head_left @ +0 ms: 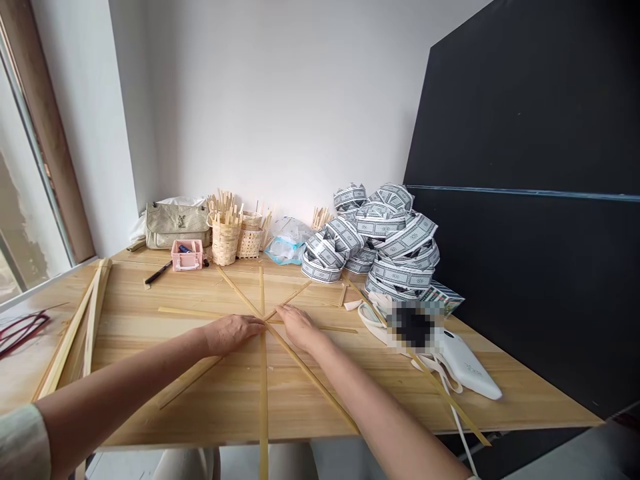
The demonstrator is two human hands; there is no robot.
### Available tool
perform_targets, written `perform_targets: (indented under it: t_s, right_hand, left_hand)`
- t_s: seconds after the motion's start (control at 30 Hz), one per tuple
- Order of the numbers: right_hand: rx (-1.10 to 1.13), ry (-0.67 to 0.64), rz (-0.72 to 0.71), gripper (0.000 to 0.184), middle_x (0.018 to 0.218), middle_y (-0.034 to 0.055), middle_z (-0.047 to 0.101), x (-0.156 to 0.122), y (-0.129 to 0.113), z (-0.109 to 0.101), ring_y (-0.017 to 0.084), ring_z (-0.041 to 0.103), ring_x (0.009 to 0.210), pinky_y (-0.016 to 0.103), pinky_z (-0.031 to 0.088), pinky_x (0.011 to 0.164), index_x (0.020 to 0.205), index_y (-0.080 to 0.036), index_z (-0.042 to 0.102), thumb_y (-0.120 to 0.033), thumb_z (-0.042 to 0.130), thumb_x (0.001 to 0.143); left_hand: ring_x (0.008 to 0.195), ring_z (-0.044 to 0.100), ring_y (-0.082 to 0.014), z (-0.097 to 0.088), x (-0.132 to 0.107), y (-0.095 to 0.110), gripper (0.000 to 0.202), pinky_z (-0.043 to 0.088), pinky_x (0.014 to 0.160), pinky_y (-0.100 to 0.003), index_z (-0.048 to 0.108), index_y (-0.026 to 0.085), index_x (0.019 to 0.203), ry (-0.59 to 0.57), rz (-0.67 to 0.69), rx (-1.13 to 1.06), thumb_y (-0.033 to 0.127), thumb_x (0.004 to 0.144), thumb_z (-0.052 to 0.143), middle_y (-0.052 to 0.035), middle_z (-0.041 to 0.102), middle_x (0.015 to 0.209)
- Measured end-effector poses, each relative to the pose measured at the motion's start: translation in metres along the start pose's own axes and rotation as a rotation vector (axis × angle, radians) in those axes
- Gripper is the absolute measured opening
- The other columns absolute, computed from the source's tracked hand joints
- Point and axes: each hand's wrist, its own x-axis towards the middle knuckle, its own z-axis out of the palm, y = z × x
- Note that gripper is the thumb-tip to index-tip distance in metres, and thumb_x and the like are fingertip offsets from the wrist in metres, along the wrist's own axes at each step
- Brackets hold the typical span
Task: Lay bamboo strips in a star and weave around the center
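A star of narrow, flat, straw-yellow strips point(263, 373), seemingly bamboo, is lying on a pale wooden tabletop point(300, 427), all meeting at one crossing. Taking that crossing as the dial's centre, with twelve pointing at the plain white wall point(280, 100), one strip is running from twelve to six, one from nine to three, and two are slanting, roughly eleven to half past four and two to eight.

The bare left hand point(233, 335) is resting between eight and nine, its fingers drawn together and their tips touching the crossing, so it is the nearer. The bare right hand point(296, 327) is resting at three, its bent fingertips touching the two-o'clock arm just beside the crossing. Whether either is pinching a strip, I cannot tell; the thumbs are not showing clearly.

Farther out, a pale woven splint basket point(225, 240) is standing at eleven, and grey-and-white printed bands point(395, 223) are lying heaped in loops at two.

The hands are covering parts of the nine-to-three and two-to-eight strips. The frame's lower edge is cutting off the six-o'clock end. A pixelated patch point(415, 325) is masking something at three, and dark red cords point(23, 330) at nine are running out of view.
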Motion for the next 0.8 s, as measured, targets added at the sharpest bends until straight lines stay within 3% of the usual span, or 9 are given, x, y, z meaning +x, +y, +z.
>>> perform_targets:
  t_s: [0.43, 0.8]
  right_hand:
    - [-0.011, -0.001, -0.017, 0.045, 0.125, 0.0109, 0.047, -0.0056, -0.0068, -0.0002, 0.018, 0.041, 0.116, 0.030, 0.031, 0.094, 0.118, -0.012, 0.046, -0.006, 0.034, 0.075]
    - [-0.026, -0.009, 0.003, 0.041, 0.110, 0.0093, 0.057, 0.0005, -0.0087, -0.0043, 0.016, 0.050, 0.104, 0.025, 0.035, 0.085, 0.107, -0.015, 0.053, -0.002, 0.035, 0.073]
  left_hand:
    - [0.110, 0.049, -0.0188, 0.0022, -0.0065, -0.0010, 0.035, 0.039, 0.091, -0.026, 0.052, 0.014, 0.111, 0.058, 0.039, -0.029, 0.008, 0.081, 0.035, -0.0131, 0.054, 0.118]
    - [0.100, 0.055, -0.0205, 0.0085, -0.0007, -0.0063, 0.032, 0.043, 0.084, -0.028, 0.056, 0.012, 0.101, 0.087, 0.056, 0.014, 0.003, 0.073, 0.043, -0.0126, 0.060, 0.106]
